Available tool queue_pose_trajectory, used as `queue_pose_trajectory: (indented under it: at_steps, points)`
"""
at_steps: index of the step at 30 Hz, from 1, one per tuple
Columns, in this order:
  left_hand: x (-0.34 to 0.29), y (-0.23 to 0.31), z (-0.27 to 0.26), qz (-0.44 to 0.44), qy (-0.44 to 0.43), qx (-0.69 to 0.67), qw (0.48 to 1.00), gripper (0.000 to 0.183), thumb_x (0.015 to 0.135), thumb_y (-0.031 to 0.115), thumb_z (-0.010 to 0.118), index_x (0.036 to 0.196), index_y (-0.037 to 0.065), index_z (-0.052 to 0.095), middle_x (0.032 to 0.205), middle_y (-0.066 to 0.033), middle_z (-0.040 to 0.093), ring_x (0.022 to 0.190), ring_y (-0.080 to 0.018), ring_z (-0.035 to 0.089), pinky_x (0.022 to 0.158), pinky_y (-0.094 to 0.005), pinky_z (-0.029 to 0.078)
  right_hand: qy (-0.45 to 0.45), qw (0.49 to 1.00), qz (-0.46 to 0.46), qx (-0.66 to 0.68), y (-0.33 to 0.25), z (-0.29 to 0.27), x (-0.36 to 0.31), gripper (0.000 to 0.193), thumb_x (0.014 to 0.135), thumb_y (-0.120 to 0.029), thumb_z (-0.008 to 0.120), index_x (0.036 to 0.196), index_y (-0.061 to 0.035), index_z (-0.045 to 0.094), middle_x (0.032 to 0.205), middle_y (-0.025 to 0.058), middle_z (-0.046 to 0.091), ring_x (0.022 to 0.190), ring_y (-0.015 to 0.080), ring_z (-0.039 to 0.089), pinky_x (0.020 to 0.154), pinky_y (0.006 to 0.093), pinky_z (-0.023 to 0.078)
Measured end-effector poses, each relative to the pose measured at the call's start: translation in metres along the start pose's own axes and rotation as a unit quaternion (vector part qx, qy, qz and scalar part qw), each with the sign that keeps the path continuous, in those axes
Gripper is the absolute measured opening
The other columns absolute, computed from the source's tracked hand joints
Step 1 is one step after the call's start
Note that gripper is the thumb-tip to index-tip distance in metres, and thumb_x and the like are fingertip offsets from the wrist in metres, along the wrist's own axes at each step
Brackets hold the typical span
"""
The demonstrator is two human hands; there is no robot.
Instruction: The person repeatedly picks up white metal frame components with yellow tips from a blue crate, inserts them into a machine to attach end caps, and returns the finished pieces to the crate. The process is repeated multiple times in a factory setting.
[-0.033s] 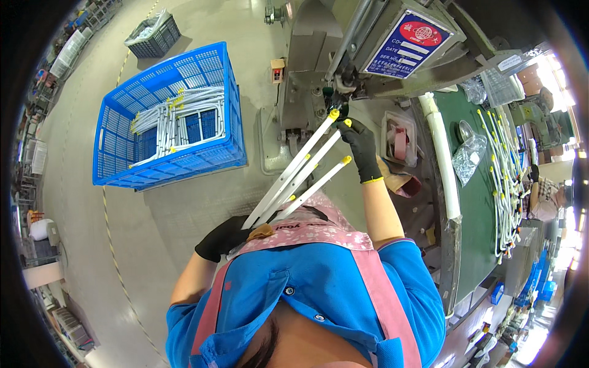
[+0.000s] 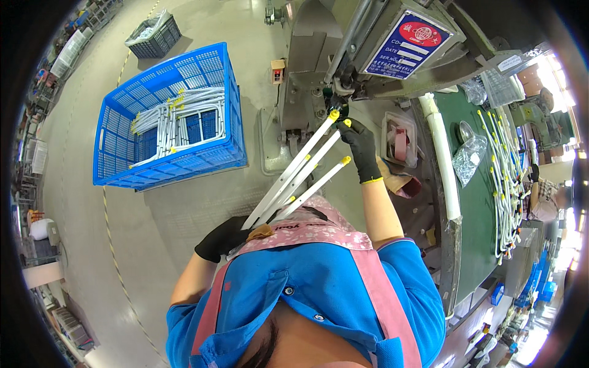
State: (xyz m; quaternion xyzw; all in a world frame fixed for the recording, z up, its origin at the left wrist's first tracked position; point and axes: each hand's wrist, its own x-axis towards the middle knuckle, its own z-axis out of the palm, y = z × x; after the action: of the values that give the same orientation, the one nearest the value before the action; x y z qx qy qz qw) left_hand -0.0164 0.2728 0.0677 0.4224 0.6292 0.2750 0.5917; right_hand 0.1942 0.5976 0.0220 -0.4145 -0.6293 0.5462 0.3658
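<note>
A folding frame of white metal tubes with yellow end caps (image 2: 293,178) slants up from my waist toward the machine. Gloved in black, my left hand (image 2: 222,239) is closed round its lower end, close to my apron. My right hand (image 2: 360,147), also in a black glove, is closed at the upper end, just beside a yellow cap; its fingertips are partly hidden. The topmost cap touches or nearly touches the dark working head of the machine (image 2: 336,101); the exact contact cannot be made out.
On the floor at left stands a blue plastic crate (image 2: 236,132) holding several white tube frames. To the right runs a green-topped bench (image 2: 475,233) with a row of similar tubes. A small bin (image 2: 391,153) sits below the machine. Another person (image 2: 545,199) works across the bench.
</note>
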Motion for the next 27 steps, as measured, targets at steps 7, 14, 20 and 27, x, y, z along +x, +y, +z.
queue_pose_trajectory:
  at_steps: [7,14,20,27]
  points:
    - [-0.007,0.016,-0.001,0.021,0.0,-0.029,0.999,0.028,0.09,0.025,0.057,0.102,0.001,0.064,0.089,-0.0098,0.067,0.081,-0.0145,0.059,0.075,-0.0299,0.047,0.004,1.0,-0.015,-0.007,-0.012,0.007,0.002,0.022,0.085,-0.016,0.063,0.1,0.0001,0.067,0.076,-0.0048,0.058,0.066,0.0038,0.047,0.061,0.0185,0.039]
    - [-0.013,0.023,-0.005,0.029,0.018,-0.021,0.999,0.022,0.089,0.018,0.055,0.099,0.0,0.064,0.086,-0.0087,0.067,0.079,-0.0141,0.061,0.073,-0.0289,0.048,0.034,0.997,-0.047,-0.051,-0.044,0.011,0.003,0.029,0.084,-0.018,0.063,0.103,0.0026,0.066,0.083,0.0001,0.064,0.073,0.007,0.053,0.068,0.0213,0.043]
    - [-0.03,0.02,-0.004,0.016,0.037,-0.053,0.998,0.031,0.089,0.023,0.059,0.108,-0.001,0.063,0.094,-0.0097,0.068,0.086,-0.0159,0.063,0.079,-0.0282,0.049,0.044,0.986,-0.161,0.008,-0.056,0.03,0.011,0.03,0.078,-0.015,0.065,0.104,0.0004,0.066,0.087,0.0074,0.067,0.079,0.0158,0.061,0.074,0.0322,0.049]
    - [-0.006,-0.006,-0.004,0.085,0.053,0.059,0.993,0.027,0.086,0.02,0.062,0.096,-0.005,0.061,0.082,-0.0186,0.064,0.076,-0.0194,0.062,0.068,-0.0344,0.047,0.088,0.979,-0.145,-0.114,-0.065,0.033,0.004,0.035,0.077,-0.03,0.067,0.102,-0.0051,0.065,0.094,0.0157,0.066,0.085,0.0304,0.064,0.076,0.0367,0.049]
